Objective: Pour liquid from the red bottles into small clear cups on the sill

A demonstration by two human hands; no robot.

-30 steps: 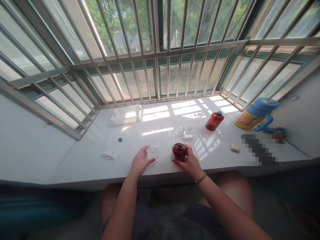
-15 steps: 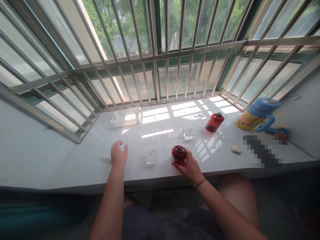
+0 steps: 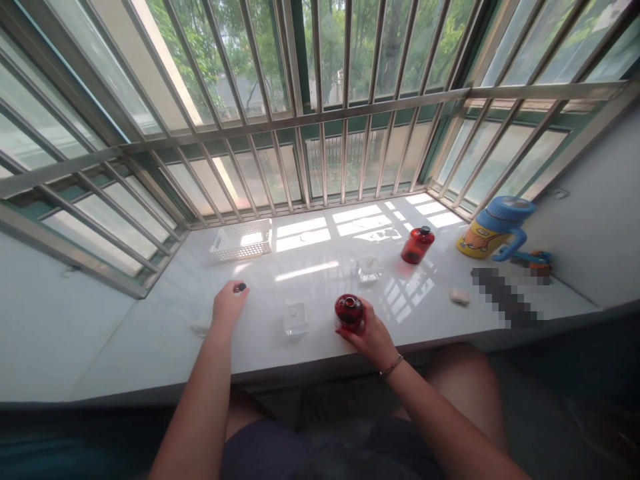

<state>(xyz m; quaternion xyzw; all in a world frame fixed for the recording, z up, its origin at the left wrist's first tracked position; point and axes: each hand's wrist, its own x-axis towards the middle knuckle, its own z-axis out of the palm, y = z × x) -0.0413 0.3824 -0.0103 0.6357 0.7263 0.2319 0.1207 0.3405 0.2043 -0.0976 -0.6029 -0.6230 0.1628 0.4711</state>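
Observation:
My right hand is wrapped round a dark red bottle, its neck uncovered and pointing up towards me. Over on the left, my left hand pinches a small black cap between thumb and fingers, just above the white sill. Between the two hands sits a clear square glass holder. A second clear glass piece is beyond the held bottle. Another red bottle, with its black cap on, stands further back to the right.
A white perforated basket lies near the window bars. At the right stand a blue and yellow tumbler and a small colourful object. A pale lump lies near the front edge, beside a blurred-out patch.
My left hand has closed its thumb in on the black cap, which now shows clearly. My right hand keeps hold of the bottle. The whole view has shifted slightly.

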